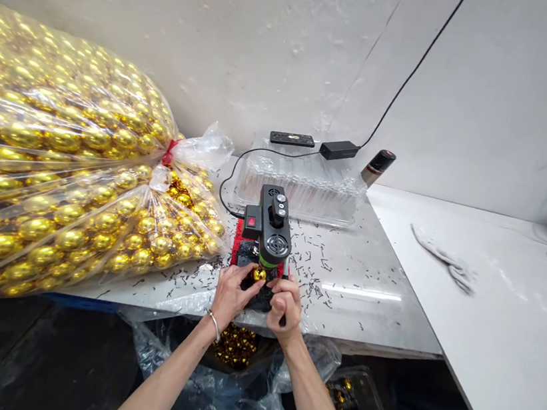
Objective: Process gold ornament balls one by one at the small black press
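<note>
Head view: a gold ball [259, 274] sat at the near end of the black machine [275, 225], pinched in the left hand's [233, 294] fingers.
The right hand's [287, 303] fingers curled; their hold I couldn't tell. The frame cut the ball-filled bag [54, 183].

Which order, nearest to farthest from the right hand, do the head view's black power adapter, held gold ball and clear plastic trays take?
From the right hand:
1. Held gold ball: just left, in the left hand.
2. Clear plastic trays: ahead, beyond the black machine.
3. Black power adapter: farthest ahead, slightly right.
</note>
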Demonstrator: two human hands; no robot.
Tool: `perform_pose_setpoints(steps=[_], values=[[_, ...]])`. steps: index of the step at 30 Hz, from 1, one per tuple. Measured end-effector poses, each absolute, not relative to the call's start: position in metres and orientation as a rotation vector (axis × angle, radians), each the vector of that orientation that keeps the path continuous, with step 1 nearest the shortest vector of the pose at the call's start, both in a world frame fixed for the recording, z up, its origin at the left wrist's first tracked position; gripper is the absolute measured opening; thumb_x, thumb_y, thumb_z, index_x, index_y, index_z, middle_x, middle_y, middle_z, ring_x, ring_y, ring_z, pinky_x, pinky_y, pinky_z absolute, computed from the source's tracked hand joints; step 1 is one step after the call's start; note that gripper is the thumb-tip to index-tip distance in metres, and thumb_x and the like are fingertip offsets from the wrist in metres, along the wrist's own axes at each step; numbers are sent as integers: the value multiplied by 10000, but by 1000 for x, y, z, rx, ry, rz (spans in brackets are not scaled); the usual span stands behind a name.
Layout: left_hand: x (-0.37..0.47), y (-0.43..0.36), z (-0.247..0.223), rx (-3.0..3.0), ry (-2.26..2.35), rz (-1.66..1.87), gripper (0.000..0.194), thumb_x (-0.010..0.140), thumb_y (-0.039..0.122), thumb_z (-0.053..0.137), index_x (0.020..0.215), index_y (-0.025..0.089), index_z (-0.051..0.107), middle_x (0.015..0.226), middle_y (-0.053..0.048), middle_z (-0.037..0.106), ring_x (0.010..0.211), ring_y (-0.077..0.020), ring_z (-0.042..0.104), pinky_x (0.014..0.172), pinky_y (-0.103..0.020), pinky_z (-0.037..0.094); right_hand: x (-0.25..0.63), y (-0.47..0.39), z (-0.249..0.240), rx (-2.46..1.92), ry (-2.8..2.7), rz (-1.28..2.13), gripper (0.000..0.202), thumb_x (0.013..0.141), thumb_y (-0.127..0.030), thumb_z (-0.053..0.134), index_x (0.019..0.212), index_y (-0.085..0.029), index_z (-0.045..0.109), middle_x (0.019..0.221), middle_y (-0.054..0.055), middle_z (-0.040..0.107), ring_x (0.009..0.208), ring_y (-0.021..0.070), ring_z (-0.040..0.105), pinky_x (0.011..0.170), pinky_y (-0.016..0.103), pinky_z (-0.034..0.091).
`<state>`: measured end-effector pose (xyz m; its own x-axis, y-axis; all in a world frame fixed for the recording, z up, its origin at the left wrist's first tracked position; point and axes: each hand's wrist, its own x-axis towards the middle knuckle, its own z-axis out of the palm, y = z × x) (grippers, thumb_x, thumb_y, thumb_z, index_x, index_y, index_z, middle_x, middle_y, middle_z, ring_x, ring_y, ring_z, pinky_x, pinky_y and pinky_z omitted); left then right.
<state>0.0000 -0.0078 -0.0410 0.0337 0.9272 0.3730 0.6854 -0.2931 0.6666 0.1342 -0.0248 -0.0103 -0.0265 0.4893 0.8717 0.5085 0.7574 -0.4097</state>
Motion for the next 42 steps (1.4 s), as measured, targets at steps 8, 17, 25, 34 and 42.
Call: perform_pose_setpoints(steps=[8, 17, 25, 34, 42], values=[[-2, -16, -34, 1859, 1626, 1216, 294, 810, 343, 677, 1063, 194, 684, 821, -47, 695, 790, -197, 618, 784, -345, 479, 131, -30, 67, -901, -1489, 198, 300, 918, -120, 369, 634, -202, 423, 660, 1, 495, 674, 127, 521, 608, 276, 403], [-21, -111, -46, 2171, 1323, 1202, 338, 897, 346, 568, 1209, 216, 581, 1180, -101, 661, 891, -176, 685, 795, -287, 562, 130, -33, 67, -865, -1510, 194, 280, 893, -69, 391, 647, -193, 442, 658, -6, 492, 671, 123, 518, 610, 271, 399], [-73, 4, 23, 2208, 1951, 1216, 286, 946, 181, 400, 1051, 174, 667, 1104, -116, 662, 1038, -236, 614, 933, -421, 495, 131, -32, 61, -880, -1506, 194, 276, 886, -57, 406, 649, -190, 458, 679, 0, 509, 677, 122, 524, 606, 272, 400], [-103, 112, 55, 2070, 2152, 317, 290, 722, 126, 696, 1001, 62, 653, 1032, -191, 643, 1033, -307, 615, 918, -399, 446, 131, -31, 57, -851, -1511, 163, 282, 885, -73, 399, 635, -195, 447, 671, 4, 511, 688, 135, 534, 610, 280, 407], [-103, 123, 33, 1844, 1989, 790, 164, 701, 83, 649, 862, 50, 647, 956, -150, 643, 845, -243, 662, 799, -329, 489, 130, -31, 54, -849, -1500, 152, 284, 883, -80, 395, 632, -197, 457, 645, 6, 507, 675, 143, 536, 582, 281, 409]])
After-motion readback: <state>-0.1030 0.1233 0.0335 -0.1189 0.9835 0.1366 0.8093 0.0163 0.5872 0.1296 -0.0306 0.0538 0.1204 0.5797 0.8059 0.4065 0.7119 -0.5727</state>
